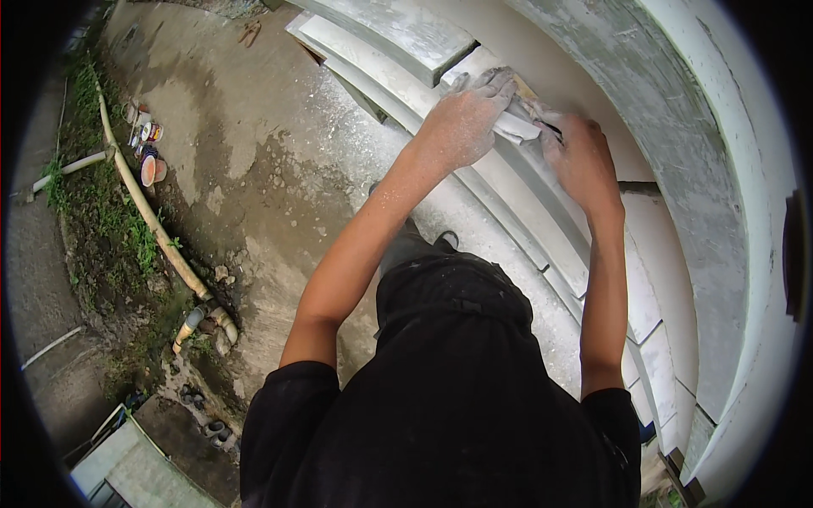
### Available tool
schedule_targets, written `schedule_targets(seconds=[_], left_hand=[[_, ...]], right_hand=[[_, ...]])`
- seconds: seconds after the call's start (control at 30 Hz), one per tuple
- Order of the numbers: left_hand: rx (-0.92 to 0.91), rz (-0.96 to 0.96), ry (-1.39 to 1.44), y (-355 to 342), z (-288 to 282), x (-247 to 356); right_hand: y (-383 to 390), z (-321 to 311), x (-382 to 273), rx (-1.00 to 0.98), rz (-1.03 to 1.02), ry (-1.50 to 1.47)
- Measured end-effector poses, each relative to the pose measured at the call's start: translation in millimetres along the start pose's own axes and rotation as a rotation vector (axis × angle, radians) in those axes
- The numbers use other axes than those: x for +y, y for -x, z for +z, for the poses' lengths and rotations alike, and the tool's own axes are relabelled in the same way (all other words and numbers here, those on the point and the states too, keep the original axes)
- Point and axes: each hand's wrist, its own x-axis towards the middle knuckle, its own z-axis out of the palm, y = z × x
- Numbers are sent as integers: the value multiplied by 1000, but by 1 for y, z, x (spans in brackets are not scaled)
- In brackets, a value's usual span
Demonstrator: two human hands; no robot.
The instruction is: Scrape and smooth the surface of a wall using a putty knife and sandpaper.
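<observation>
My left hand is dusted white, its fingers curled over a small white piece with a tan part high on the curved, stepped white ledge. My right hand is closed at the other side of that piece, gripping it near a dark slit. The fingertips of both hands are partly hidden, and what exactly the piece is cannot be made out. Pale powder coats the ledge and the ground along it.
A curved grey-white wall arches along the right. At the left, a stained concrete ground borders plants and long pale pipes. Several small buckets stand beside the pipes, and footwear lies at the lower left.
</observation>
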Motion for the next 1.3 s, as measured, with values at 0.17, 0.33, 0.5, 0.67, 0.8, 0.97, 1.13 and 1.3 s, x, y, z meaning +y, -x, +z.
schedule_targets(seconds=[0.17, 0.33, 0.5, 0.67, 0.8, 0.97, 1.13, 1.3], left_hand=[[16, 11, -83, 7, 9, 14], [52, 49, -66, 5, 13, 28], [-49, -36, 14, -14, -8, 0], [167, 122, -66, 6, 14, 16], [97, 12, -80, -8, 3, 0], [-283, -258, 119, -7, -36, -5], [62, 91, 55, 12, -16, 11], [53, 82, 182, 6, 3, 22]], right_hand=[[19, -8, 5, -18, 3, 26], [22, -17, 5, -94, 115, 25], [-16, -10, -8, -92, 68, 6], [25, -13, 3, -66, 54, -16], [-22, 23, 12, -22, -41, 171], [-29, 11, -8, -13, -44, 58], [5, -21, -28, -111, 97, 123], [-1, -18, 0, -148, 190, 37]])
